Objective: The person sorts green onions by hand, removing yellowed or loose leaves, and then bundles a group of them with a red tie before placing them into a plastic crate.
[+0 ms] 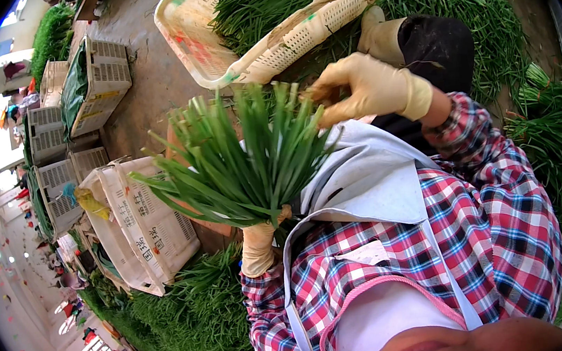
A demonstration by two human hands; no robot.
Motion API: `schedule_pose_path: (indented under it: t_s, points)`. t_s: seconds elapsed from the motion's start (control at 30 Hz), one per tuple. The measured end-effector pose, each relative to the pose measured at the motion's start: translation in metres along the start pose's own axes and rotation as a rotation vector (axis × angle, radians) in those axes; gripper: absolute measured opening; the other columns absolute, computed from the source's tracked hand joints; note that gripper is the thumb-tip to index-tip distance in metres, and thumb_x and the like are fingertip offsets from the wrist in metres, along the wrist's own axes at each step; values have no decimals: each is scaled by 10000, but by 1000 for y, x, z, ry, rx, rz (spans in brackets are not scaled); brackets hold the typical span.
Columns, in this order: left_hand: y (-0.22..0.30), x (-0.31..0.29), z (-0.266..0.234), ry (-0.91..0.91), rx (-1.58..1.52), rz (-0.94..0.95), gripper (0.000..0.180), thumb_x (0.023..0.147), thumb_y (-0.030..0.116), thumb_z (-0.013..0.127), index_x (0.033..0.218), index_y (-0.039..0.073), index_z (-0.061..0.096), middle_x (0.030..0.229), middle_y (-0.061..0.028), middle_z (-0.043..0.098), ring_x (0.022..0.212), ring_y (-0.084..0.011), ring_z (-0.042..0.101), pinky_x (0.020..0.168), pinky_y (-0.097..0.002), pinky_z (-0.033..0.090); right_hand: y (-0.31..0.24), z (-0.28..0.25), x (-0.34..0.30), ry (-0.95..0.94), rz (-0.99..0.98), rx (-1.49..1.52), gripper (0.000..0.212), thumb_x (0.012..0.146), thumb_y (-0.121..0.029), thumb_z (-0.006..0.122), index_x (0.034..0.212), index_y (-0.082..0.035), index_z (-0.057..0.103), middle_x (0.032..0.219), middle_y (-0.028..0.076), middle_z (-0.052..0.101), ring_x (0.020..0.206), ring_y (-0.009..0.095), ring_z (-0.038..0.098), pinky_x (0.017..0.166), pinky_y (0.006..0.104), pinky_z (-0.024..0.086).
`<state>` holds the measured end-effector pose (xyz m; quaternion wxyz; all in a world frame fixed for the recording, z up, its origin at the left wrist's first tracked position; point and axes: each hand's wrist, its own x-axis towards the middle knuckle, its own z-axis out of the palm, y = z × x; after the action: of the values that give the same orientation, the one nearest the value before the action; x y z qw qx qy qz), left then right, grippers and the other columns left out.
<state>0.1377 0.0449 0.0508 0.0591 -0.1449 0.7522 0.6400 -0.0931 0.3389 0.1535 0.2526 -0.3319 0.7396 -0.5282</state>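
Observation:
My left hand point(259, 250), in a cream glove, is closed round the lower part of a thick bunch of garlic chives point(244, 159). The green blades fan out upward and away from the fist, with pale cut ends at the top. At the right edge of the bunch is my right hand point(372, 90), gloved the same way. Its fingers are bent, with thumb and forefinger apart beside the stalk ends. The fingertips look brown and soiled, and I cannot make out anything held between them.
A cream plastic basket point(300, 43) holding more chives stands ahead. Loose chives are heaped on the floor at right point(458, 20) and lower left point(181, 335). White crates point(153, 223) lie at left, with stacked crates point(97, 75) beyond. My boot point(380, 37) is beside the basket.

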Motion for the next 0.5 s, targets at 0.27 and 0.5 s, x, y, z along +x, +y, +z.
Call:
schedule_pose_path:
  t_s: [0.27, 0.5]
  points:
    - [2, 6, 6, 23, 134, 22, 359, 734, 64, 772, 1060, 18, 628, 850, -86, 653, 718, -235, 617, 608, -354, 500, 44, -44, 6, 343, -85, 277, 144, 948, -99, 639, 990, 19, 709, 898, 54, 720, 737, 88, 627, 674, 248, 538]
    - [-1, 3, 6, 47, 172, 23, 354, 735, 70, 759, 1065, 32, 638, 864, -96, 663, 740, -261, 631, 633, -363, 508, 22, 1, 7, -332, 106, 388, 274, 865, -170, 757, 1058, 14, 693, 872, 30, 705, 775, 65, 631, 715, 228, 526]
